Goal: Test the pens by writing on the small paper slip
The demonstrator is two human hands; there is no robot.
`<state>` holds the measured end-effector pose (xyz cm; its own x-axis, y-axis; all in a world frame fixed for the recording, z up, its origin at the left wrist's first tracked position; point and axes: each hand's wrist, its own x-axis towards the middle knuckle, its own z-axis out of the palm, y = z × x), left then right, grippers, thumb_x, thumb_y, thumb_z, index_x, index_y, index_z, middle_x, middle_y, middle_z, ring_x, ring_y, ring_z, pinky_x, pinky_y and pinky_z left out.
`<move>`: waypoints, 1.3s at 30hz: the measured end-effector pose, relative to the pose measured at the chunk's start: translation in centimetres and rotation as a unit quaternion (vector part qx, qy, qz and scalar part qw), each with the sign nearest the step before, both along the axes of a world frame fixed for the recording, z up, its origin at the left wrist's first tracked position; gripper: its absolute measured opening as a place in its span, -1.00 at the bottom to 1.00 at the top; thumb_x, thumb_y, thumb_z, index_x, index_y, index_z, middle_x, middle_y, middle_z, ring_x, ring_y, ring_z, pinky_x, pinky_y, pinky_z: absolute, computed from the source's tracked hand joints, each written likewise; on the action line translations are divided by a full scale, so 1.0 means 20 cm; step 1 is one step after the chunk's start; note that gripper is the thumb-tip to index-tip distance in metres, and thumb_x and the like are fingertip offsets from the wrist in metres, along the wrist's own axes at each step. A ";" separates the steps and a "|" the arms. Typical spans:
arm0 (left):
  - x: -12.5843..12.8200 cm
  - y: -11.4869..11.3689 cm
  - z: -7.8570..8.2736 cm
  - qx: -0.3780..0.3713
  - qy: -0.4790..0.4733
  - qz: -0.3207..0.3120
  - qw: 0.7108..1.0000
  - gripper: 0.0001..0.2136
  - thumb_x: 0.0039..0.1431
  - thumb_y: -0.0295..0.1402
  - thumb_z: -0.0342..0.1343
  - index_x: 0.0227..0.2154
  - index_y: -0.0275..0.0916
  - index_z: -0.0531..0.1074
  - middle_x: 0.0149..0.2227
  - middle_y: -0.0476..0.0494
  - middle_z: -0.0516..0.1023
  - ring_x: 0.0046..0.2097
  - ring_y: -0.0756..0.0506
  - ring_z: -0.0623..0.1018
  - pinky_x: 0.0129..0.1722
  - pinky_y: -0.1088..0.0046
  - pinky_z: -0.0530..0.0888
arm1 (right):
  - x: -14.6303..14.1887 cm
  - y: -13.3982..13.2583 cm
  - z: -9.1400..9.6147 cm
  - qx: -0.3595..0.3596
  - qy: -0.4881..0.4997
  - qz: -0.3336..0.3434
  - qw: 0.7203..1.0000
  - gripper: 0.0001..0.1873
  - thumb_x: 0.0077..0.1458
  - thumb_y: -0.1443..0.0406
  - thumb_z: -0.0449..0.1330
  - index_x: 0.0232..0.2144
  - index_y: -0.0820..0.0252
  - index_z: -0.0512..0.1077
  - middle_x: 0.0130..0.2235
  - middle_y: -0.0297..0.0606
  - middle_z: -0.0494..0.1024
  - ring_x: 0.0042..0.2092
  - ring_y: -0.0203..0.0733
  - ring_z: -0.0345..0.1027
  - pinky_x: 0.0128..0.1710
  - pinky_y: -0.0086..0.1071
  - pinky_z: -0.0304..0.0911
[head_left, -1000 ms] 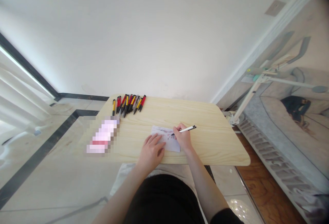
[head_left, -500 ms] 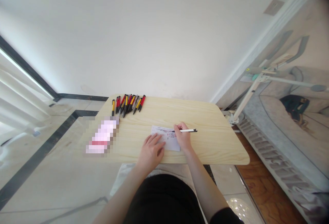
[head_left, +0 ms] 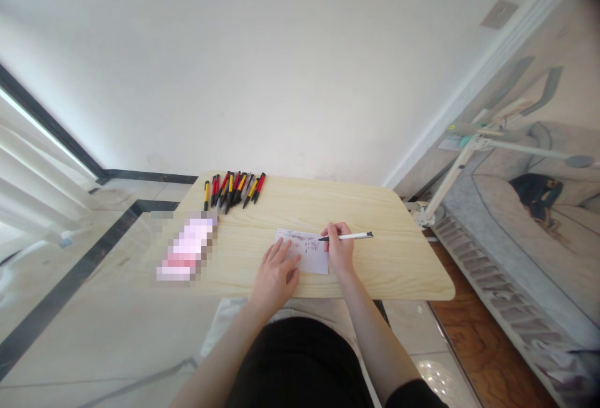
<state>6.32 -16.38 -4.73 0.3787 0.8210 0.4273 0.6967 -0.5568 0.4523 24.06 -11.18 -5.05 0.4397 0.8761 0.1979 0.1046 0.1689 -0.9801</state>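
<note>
A small white paper slip (head_left: 307, 250) with red and dark scribbles lies on the light wooden table (head_left: 384, 258). My left hand (head_left: 276, 273) rests flat on the slip's left end, fingers spread. My right hand (head_left: 338, 248) pinches a white pen (head_left: 349, 237) with a black tip. The pen lies nearly level, its tip over the slip's right edge.
Several red, yellow and grey pens with black ends lie bunched (head_left: 234, 188) at the table's far left edge. A blurred pink and white object (head_left: 187, 250) sits on the left side. A white stand (head_left: 450, 177) and a grey sofa (head_left: 525, 208) are to the right.
My right hand has shifted slightly right, carrying the pen off the middle of the slip toward its right edge. The pen has tilted flatter. My left hand has stayed on the paper.
</note>
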 end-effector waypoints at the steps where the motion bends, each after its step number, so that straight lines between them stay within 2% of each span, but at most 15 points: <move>1: 0.00 0.00 0.00 0.000 -0.005 0.005 1.000 -0.73 0.06 -0.43 0.00 -0.16 -0.22 0.43 0.11 -0.23 0.25 0.19 -0.24 0.12 0.11 0.10 0.18 | 0.00 0.00 0.00 0.009 0.004 -0.011 1.000 -0.73 0.05 0.10 0.05 -0.44 0.20 0.21 -0.50 -0.39 0.41 -0.69 -0.45 0.20 -0.76 -0.59 0.04; 4: 0.00 0.00 0.01 -0.001 -0.024 0.009 1.000 -0.72 0.08 -0.34 0.01 -0.14 -0.23 0.41 0.10 -0.25 0.27 0.20 -0.25 0.09 0.11 0.08 0.17 | -0.02 -0.01 0.01 0.038 -0.018 -0.024 0.999 -0.73 0.10 0.11 -0.01 -0.25 0.19 0.22 -0.36 -0.29 0.46 -0.53 -0.36 0.36 -0.62 -0.52 0.25; 6: -0.01 -0.01 0.02 -0.006 -0.030 -0.006 1.000 -0.71 0.07 -0.26 0.02 -0.14 -0.23 0.40 0.09 -0.25 0.28 0.19 -0.25 0.10 0.11 0.06 0.17 | -0.03 -0.02 0.00 0.048 -0.064 -0.008 0.997 -0.73 0.14 0.15 -0.06 -0.21 0.20 0.24 -0.32 -0.25 0.46 -0.43 -0.31 0.40 -0.47 -0.42 0.33; 10: -0.03 -0.01 0.04 -0.018 -0.025 -0.043 0.999 -0.66 0.03 -0.15 0.06 -0.16 -0.22 0.41 0.08 -0.26 0.29 0.19 -0.26 0.12 0.10 0.04 0.17 | -0.04 -0.03 0.01 0.066 -0.231 0.025 0.970 -0.75 0.13 0.25 -0.07 -0.20 0.19 0.31 -0.34 -0.23 0.42 -0.34 -0.24 0.36 -0.31 -0.33 0.31; 13: -0.03 -0.01 0.04 -0.023 -0.023 -0.053 0.998 -0.65 0.00 -0.12 0.08 -0.20 -0.22 0.42 0.07 -0.27 0.30 0.18 -0.28 0.13 0.09 0.02 0.17 | -0.04 -0.05 0.01 0.077 -0.341 0.053 0.935 -0.76 0.06 0.32 -0.01 -0.20 0.18 0.33 -0.34 -0.24 0.37 -0.35 -0.24 0.30 -0.31 -0.34 0.27; 16: -0.03 0.00 0.04 -0.020 -0.027 -0.056 0.998 -0.69 0.00 -0.13 0.09 -0.25 -0.21 0.44 0.04 -0.25 0.34 0.17 -0.28 0.16 0.09 0.02 0.17 | -0.05 -0.06 0.02 0.089 -0.392 0.076 0.913 -0.73 0.01 0.37 0.02 -0.19 0.18 0.33 -0.35 -0.25 0.34 -0.37 -0.24 0.26 -0.34 -0.36 0.25; 20: -0.03 0.00 0.03 -0.017 -0.030 -0.053 0.998 -0.70 -0.02 -0.12 0.10 -0.30 -0.21 0.45 0.02 -0.24 0.36 0.17 -0.29 0.16 0.09 0.03 0.18 | -0.05 -0.05 0.01 0.101 -0.418 0.090 0.898 -0.69 -0.03 0.40 0.03 -0.17 0.19 0.32 -0.36 -0.25 0.34 -0.34 -0.22 0.26 -0.34 -0.37 0.23; 27: -0.03 0.01 0.03 -0.016 -0.021 -0.061 0.998 -0.69 -0.03 -0.10 0.10 -0.32 -0.21 0.46 0.01 -0.23 0.37 0.17 -0.28 0.15 0.10 0.04 0.17 | -0.05 -0.05 0.00 0.111 -0.426 0.122 0.890 -0.73 0.00 0.41 0.01 -0.21 0.18 0.34 -0.35 -0.26 0.37 -0.35 -0.25 0.28 -0.34 -0.39 0.24; 34: -0.02 -0.02 0.07 -0.027 -0.051 -0.050 0.997 -0.83 0.04 -0.28 0.07 -0.31 -0.20 0.44 0.01 -0.20 0.37 0.17 -0.25 0.16 0.12 0.05 0.15 | -0.05 -0.04 0.00 0.101 -0.390 0.051 0.914 -0.66 -0.01 0.46 -0.03 -0.16 0.16 0.32 -0.33 -0.25 0.32 -0.33 -0.24 0.27 -0.33 -0.36 0.27; 39: -0.03 -0.01 0.05 -0.039 -0.118 -0.054 0.991 -0.84 0.06 -0.33 0.05 -0.30 -0.20 0.45 -0.04 -0.20 0.42 0.14 -0.23 0.22 0.09 0.08 0.21 | -0.08 -0.08 0.03 0.125 -0.397 0.088 0.905 -0.63 0.00 0.46 -0.02 -0.11 0.15 0.30 -0.21 -0.16 0.33 -0.17 -0.17 0.27 -0.20 -0.27 0.29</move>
<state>5.77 -16.57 -3.66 0.3635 0.8153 0.4508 0.5053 -0.5791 0.6398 22.38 -12.81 -4.49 -0.0695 0.8025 0.5926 0.7089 0.4577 -0.5366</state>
